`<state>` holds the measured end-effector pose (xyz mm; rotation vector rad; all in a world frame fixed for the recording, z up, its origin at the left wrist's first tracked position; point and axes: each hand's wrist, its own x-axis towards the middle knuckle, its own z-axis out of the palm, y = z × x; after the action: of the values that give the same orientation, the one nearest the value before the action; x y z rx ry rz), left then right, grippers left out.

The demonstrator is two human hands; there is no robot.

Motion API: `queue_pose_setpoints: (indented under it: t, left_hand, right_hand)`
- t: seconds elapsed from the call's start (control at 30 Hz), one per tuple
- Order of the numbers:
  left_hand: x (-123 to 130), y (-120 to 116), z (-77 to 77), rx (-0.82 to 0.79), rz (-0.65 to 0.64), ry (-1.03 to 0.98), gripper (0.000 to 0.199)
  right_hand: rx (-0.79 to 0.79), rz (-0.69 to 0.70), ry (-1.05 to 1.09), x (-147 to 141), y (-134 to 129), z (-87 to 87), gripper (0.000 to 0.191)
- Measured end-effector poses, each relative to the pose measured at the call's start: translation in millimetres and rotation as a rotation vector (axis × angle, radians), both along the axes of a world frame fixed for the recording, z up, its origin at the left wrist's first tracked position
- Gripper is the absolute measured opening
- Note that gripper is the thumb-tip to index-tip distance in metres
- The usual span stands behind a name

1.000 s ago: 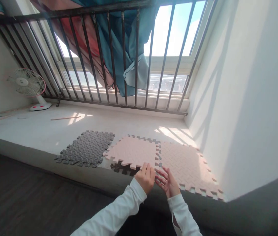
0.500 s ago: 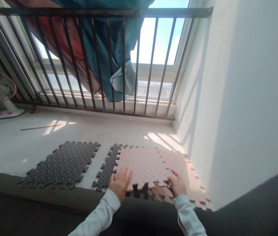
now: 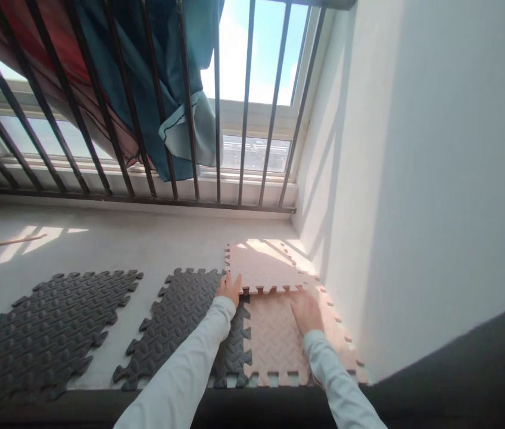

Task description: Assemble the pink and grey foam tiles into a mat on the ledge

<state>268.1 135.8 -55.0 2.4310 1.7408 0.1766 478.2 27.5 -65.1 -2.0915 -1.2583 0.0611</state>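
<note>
A pale pink foam mat tile (image 3: 259, 265) with jigsaw edges lies toward the window side, its front edge overlapping the tiles nearer me. My left hand (image 3: 229, 290) grips its front left corner. At its front right part is my right hand (image 3: 306, 313), blurred, with its fingers largely hidden. Below the held tile, a second pink tile (image 3: 270, 339) joins a dark grey tile (image 3: 181, 304) on its left. A pink strip (image 3: 335, 333) runs along the right, by the wall.
Another dark grey tile (image 3: 56, 322) lies apart on the left. A thin stick (image 3: 6, 243) rests on the pale ledge (image 3: 158, 235). Dark metal railing (image 3: 217, 119) and a hanging teal and red cloth (image 3: 145, 89) stand before the window. A white wall (image 3: 435, 179) bounds the right.
The held pink tile has moved away from me toward the railing, uncovering the pink and grey tiles beneath. Both hands have moved forward with it. The view has shifted rightward, and the fan is out of sight.
</note>
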Motion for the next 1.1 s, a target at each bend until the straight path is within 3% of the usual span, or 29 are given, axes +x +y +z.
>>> queue_pose_setpoints:
  t: [0.1, 0.2, 0.33, 0.47, 0.53, 0.7, 0.83, 1.1]
  left_hand:
    - [18.1, 13.0, -6.5, -0.07, -0.12, -0.055, 0.058]
    - [32.9, 24.6, -10.3, -0.093, -0.18, -0.097, 0.046]
    - [49.8, 41.0, -9.8, -0.136, -0.144, -0.091, 0.036]
    - [55.8, 49.9, -12.3, -0.192, -0.178, -0.078, 0.06]
    - [52.8, 50.6, -16.0, -0.197, -0.211, -0.085, 0.062]
    - [32.8, 48.3, -24.6, -0.163, -0.272, -0.118, 0.055]
    - [20.5, 43.1, -23.1, -0.109, -0.261, -0.155, 0.05]
    - [24.2, 19.8, -13.3, -0.015, -0.165, -0.164, 0.022]
  right_hand:
    - [-0.287, -0.007, -0.318, -5.4, -16.9, -19.1, 0.049]
    - [-0.399, -0.023, -0.437, -11.5, -23.0, -21.4, 0.048]
    - [-0.431, -0.033, -0.45, -14.5, -21.1, -13.3, 0.048]
    - [-0.434, -0.038, -0.441, -14.9, -21.3, -9.2, 0.048]
    - [-0.437, -0.037, -0.437, -15.3, -22.1, -8.5, 0.048]
    - [-0.454, -0.043, -0.426, -15.9, -22.3, -8.1, 0.048]
    - [-0.449, -0.045, -0.447, -16.0, -21.5, -9.0, 0.047]
    - [-0.458, -0.053, -0.472, -15.1, -21.1, -9.4, 0.047]
